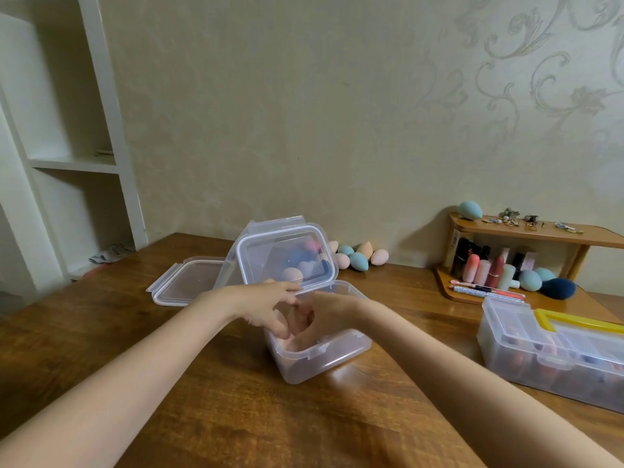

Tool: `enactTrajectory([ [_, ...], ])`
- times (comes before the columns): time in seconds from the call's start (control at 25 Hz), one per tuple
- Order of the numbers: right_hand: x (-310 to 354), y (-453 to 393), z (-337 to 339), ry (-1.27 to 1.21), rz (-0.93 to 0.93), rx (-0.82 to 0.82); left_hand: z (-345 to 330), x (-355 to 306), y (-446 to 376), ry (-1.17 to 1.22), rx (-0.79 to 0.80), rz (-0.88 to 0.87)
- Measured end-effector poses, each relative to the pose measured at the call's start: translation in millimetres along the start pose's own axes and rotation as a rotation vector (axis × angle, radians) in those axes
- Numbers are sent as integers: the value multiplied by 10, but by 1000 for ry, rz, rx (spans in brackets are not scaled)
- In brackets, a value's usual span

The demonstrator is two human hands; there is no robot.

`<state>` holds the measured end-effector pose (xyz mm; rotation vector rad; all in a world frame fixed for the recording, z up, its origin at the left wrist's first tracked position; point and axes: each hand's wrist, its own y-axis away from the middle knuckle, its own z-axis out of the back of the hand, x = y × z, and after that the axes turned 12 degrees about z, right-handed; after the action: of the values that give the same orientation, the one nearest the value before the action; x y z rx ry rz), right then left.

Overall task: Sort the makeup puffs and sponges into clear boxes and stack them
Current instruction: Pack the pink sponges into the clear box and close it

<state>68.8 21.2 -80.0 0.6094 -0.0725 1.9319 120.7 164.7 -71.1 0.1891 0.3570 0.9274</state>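
Forearms converge over open clear box [324, 359]; left hand [266, 307], right hand [324, 314] inside, grips unclear.

Both the left hand [266, 307] and the right hand [320, 314] reach into the open clear box [324, 358], fingers curled among peach sponges [287, 342], with a lidded box [287, 255] just beyond them.

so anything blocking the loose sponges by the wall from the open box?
Yes. The lidded box stands between the open box and the sponges at the wall. Both hands, left and right, sit in the open box's mouth. A reach would go around the lidded box's right side.
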Motion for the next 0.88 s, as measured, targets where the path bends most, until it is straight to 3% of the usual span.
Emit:
enactTrajectory([
  [0.12, -77, 175, 269, -213, 45, -37, 35, 23, 23, -70, 0, 25],
  [0.24, -306, 153, 569, -533, -2, -450, 9, 111, 36, -99, -36, 47],
  [0.32, -520, -26, 668, -290, -164, -639, 8, 161, 41, -107, -42, 59],
  [0.4, -637, -228, 628, -3, -247, -580, 28, 218, 44, -111, -36, 72],
  [0.52, -622, -391, 453, -117, -168, -391, 42, 308, 70, -107, -36, 96],
  [0.68, -601, -579, 357, -287, -165, -371, 20, 347, 104, -79, -46, 91],
  [0.8, -662, -692, 384, -160, -311, -292, 17, 367, 103, -61, -48, 83],
  [0.88, -717, -752, 396, 32, -305, -265, 10, 369, 108, -61, -44, 80],
])
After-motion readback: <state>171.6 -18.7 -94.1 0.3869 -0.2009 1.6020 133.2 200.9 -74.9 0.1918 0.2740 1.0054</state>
